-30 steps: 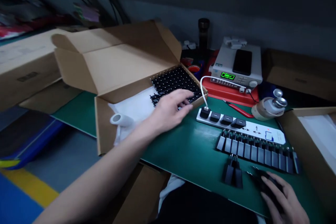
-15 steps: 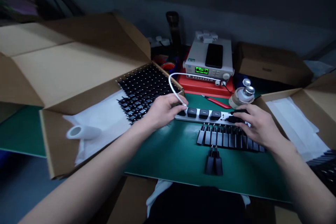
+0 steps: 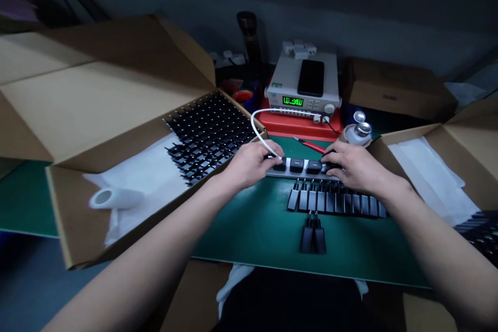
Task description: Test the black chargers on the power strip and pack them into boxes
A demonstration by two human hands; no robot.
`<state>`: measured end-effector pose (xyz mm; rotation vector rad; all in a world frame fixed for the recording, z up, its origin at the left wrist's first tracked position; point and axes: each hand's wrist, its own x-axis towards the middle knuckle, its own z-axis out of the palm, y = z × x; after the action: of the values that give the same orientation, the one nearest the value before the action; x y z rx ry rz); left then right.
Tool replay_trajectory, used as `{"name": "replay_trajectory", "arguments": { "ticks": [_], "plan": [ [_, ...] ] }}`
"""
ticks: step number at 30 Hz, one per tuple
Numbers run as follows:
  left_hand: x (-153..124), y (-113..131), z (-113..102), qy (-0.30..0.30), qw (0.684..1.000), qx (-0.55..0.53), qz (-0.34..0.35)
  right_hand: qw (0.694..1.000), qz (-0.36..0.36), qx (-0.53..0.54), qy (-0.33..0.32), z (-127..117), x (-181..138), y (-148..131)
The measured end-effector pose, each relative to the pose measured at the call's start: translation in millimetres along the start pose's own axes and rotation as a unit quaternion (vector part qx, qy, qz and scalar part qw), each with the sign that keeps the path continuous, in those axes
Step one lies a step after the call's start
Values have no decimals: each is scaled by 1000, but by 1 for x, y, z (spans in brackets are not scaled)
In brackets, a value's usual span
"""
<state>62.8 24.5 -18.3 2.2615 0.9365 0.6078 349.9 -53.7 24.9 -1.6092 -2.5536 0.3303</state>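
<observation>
My left hand (image 3: 254, 163) pinches the end of a white cable (image 3: 259, 132) at a black charger (image 3: 279, 165) on a white power strip (image 3: 288, 173). Two more black chargers, one (image 3: 296, 165) beside the other (image 3: 314, 166), sit on the strip between my hands. My right hand (image 3: 352, 165) has its fingers closed round another black charger at the strip, mostly hidden by the fingers. In front of the strip lies a row of black chargers (image 3: 336, 202), pins toward the strip. Two further chargers (image 3: 313, 236) lie nearer me.
Behind the strip stands a meter (image 3: 301, 75) with a lit green display, on a red base (image 3: 280, 123). Red-handled tweezers (image 3: 311, 146) and a pump bottle (image 3: 358, 135) are close by. An open carton (image 3: 58, 207) full of chargers is left; another (image 3: 414, 132) is right.
My left hand has shifted the cable end rightward to the adjacent charger. My right hand has moved left along the strip with its charger. The meter's display reads differently, and the view shifted slightly.
</observation>
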Motion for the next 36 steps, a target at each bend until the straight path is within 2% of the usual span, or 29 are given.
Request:
{"name": "replay_trajectory", "arguments": {
  "ticks": [3,8,14,20,24,27,30,32,36],
  "plan": [
    [-2,-1,2,5,1000,-16,-8,1000,4,23,4,-1,-4,5],
    [-2,2,2,1,1000,1,-14,996,-6,62,57,4,-9,15],
    [-1,1,1,-5,1000,10,-18,1000,11,-6,-9,6,-3,2],
    [-20,-3,-4,35,996,81,-23,998,52,-41,5,0,-28,22],
    [-27,-13,-5,-10,987,148,-65,997,64,-53,-9,20,-40,26],
    [-27,-18,-9,-41,989,128,-63,996,66,-59,-9,29,-40,22],
    [-28,-14,-18,-37,995,80,-48,997,56,-44,-1,22,-31,14],
    [-28,-8,-19,-43,996,55,-60,999,21,-6,37,16,-16,5],
    [-23,-3,0,-54,996,35,-65,986,-48,79,139,25,37,-30]
  ]
}}
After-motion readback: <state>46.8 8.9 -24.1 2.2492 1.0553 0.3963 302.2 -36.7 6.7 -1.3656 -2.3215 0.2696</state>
